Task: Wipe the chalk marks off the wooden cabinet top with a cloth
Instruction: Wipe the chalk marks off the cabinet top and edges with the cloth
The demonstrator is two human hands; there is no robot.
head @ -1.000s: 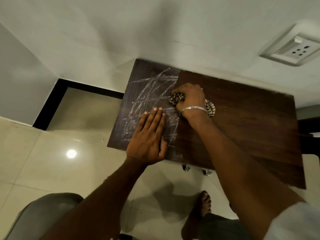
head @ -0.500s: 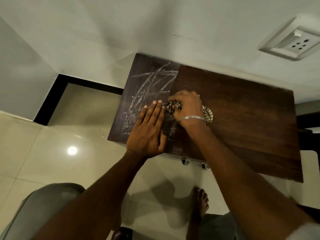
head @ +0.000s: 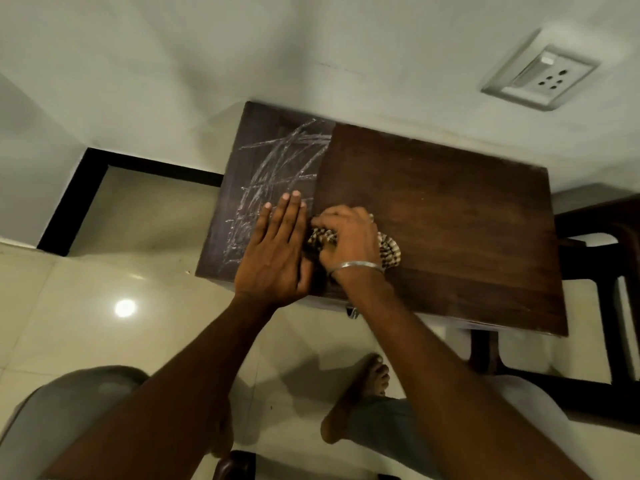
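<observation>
Over the last 1 second the right hand [head: 349,240], its grip closed on the bunched black-and-white patterned cloth [head: 389,251], has drawn back across the dark brown wooden cabinet top [head: 450,220] toward the near edge. 1 second ago it rubbed beyond the fingertips of the flat left hand [head: 277,251]. 0.5 seconds ago it was level with them. Now it sits just beside that hand's knuckles. The patch it covered then lies uncovered, with white chalk scribbles [head: 277,157] reaching it.
</observation>
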